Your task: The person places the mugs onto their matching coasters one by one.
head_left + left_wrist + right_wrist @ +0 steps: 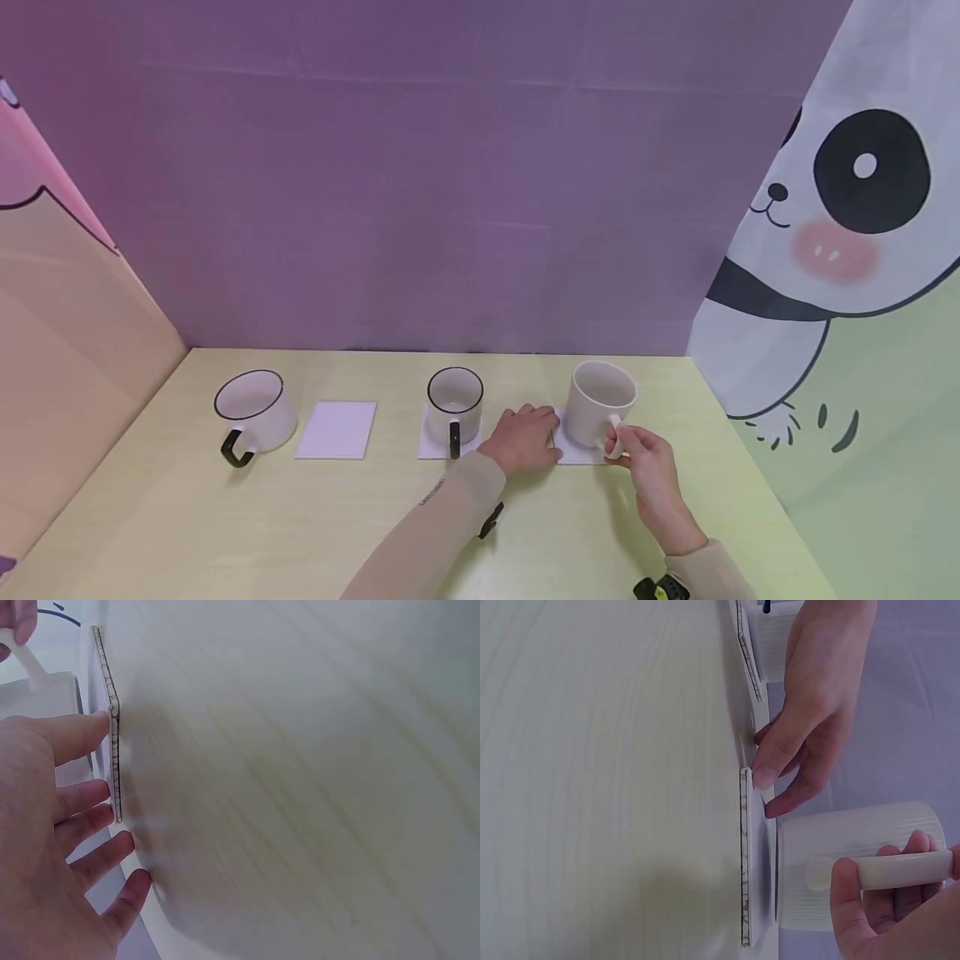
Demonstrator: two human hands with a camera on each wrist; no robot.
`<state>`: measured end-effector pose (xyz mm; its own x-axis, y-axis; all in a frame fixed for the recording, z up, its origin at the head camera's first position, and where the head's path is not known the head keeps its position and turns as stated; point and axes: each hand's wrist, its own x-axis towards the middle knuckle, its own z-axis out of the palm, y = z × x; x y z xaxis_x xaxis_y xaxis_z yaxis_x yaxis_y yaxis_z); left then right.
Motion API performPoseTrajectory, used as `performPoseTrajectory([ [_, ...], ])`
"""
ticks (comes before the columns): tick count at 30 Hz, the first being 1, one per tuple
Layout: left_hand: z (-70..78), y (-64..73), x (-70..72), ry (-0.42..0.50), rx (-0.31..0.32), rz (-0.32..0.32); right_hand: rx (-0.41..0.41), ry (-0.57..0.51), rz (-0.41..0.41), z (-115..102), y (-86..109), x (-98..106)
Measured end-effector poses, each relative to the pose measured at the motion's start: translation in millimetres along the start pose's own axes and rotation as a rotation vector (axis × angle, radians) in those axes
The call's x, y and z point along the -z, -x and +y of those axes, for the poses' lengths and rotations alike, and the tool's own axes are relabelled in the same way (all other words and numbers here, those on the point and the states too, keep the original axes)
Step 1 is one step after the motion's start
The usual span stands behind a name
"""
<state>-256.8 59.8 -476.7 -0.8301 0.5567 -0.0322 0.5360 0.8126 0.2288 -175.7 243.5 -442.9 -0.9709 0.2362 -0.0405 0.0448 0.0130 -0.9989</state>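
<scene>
A plain white ribbed mug [588, 417] is at the right of the table, upright at a white square coaster [572, 456]. My right hand [651, 479] pinches the mug's handle [907, 870] between thumb and fingers. From the right wrist view I cannot tell whether the mug's base touches the coaster. My left hand [525, 440] reaches across to the coaster's left side; its thumb [82, 735] and fingertips touch the edge, the fingers loosely spread. Just left of that hand, a white mug with a black rim and black handle [455, 408] stands on another coaster [431, 450].
Farther left lies a third white coaster [335, 431] with no mug on it. Beside it a larger black-rimmed white mug [262, 417] stands directly on the pale wooden table [247, 525]. A purple cloth wall [420, 208] rises behind; a panda print covers the right side.
</scene>
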Motion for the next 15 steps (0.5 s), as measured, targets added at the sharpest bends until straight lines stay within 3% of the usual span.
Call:
performPoseTrajectory([
  [15, -1.8, -1.4, -4.0, -0.012, 0.003, 0.014, -0.012, 0.043, -0.004, 4.0, -0.9, -5.9],
])
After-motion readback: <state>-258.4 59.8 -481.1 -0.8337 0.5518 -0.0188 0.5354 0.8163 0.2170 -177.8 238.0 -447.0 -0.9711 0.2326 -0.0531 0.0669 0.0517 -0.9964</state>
